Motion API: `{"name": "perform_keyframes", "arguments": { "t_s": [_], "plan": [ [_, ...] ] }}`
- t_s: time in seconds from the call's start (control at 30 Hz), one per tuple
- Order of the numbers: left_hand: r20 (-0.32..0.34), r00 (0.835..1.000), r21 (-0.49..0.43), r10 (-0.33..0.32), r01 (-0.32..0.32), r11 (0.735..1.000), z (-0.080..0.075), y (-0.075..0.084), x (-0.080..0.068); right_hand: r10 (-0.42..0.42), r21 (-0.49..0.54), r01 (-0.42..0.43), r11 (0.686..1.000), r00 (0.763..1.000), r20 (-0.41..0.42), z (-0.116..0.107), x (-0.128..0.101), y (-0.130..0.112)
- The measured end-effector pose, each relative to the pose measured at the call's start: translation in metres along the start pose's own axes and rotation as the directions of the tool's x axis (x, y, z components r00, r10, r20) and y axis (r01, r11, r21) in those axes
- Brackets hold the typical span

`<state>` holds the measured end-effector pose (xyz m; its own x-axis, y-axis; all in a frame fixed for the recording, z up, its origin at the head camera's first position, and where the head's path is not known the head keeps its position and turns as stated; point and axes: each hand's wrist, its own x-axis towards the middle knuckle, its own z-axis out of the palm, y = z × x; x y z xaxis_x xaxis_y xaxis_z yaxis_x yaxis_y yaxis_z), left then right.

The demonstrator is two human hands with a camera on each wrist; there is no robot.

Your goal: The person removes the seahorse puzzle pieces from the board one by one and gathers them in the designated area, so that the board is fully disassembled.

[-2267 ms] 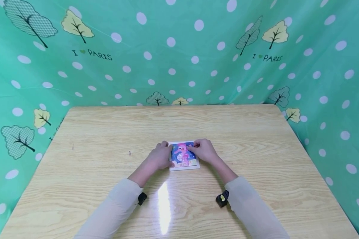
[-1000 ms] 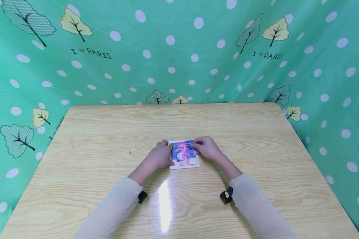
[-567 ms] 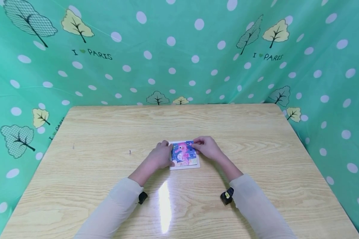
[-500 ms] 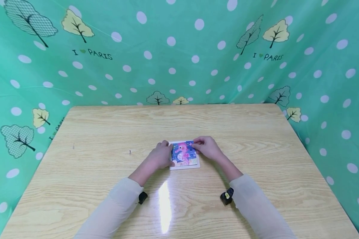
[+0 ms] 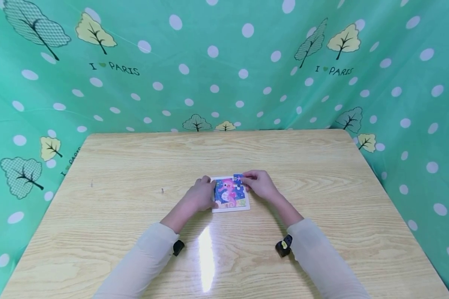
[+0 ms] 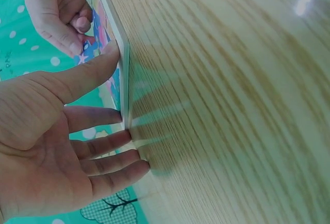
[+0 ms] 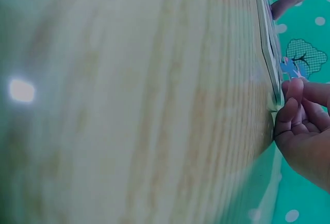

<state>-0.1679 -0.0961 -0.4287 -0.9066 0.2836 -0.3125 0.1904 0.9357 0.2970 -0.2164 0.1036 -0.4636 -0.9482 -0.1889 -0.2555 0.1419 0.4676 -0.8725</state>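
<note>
A small seahorse jigsaw (image 5: 230, 195) lies in its white tray (image 5: 230, 209) at the middle of the wooden table (image 5: 134, 174). My left hand (image 5: 203, 194) rests against the tray's left edge (image 6: 125, 80), fingers straight on the table and thumb (image 6: 95, 69) laid on the picture. My right hand (image 5: 251, 180) pinches a blue puzzle piece (image 5: 238, 177) with a pink star at the jigsaw's far right corner. In the wrist views the puzzle piece (image 6: 86, 55) (image 7: 289, 68) stands slightly above the tray (image 7: 269, 49) between thumb and forefinger of my right hand (image 7: 295, 96).
Green dotted cloth (image 5: 224, 62) with leaf prints walls the table at the back and both sides. A bright glare patch (image 5: 205, 257) lies on the wood between my sleeves. A tiny dark mark (image 5: 162, 191) sits left of the jigsaw.
My right hand's fingers moved from the picture's middle to its far right corner, and the blue piece now sits a little raised there. The left hand has stayed put.
</note>
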Motion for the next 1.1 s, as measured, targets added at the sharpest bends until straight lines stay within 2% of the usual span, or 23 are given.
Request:
{"name": "perform_keyframes", "arguments": {
  "t_s": [0.53, 0.73, 1.1],
  "plan": [
    [-0.003, 1.000, -0.032, -0.016, 0.016, 0.999, 0.001, 0.001, 0.000, 0.066, 0.122, -0.063, 0.991, 0.998, -0.018, -0.010, 0.000, -0.002],
    [-0.008, 1.000, -0.046, -0.022, 0.022, 0.999, 0.000, 0.002, -0.002, 0.061, 0.109, -0.056, 0.992, 0.997, -0.050, -0.021, 0.000, 0.000],
    [-0.002, 1.000, -0.054, -0.026, 0.025, 0.998, 0.000, 0.002, -0.002, 0.103, 0.121, -0.093, 0.988, 0.991, -0.081, -0.041, -0.002, 0.003]
  ]
}}
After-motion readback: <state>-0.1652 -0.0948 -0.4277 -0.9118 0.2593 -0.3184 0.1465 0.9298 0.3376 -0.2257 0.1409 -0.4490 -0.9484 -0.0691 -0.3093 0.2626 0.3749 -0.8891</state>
